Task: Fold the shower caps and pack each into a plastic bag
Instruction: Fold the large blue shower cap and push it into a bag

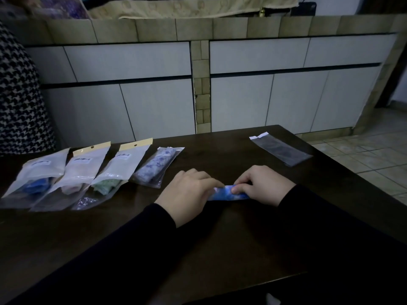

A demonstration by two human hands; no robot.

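Shower cap (229, 193): blue-white, folded into narrow strip, both hands holding ends.

On the table (220, 238) before us: four packed bags (92, 172) in a row at left | folded shower cap (226, 193) centre, between our hands | empty plastic bag (280, 151) far right, behind.

I can read no words here. Left of my left hand (187, 190), two bags (84, 170) (123, 166) carry barcode stickers, their digits too small to make out.
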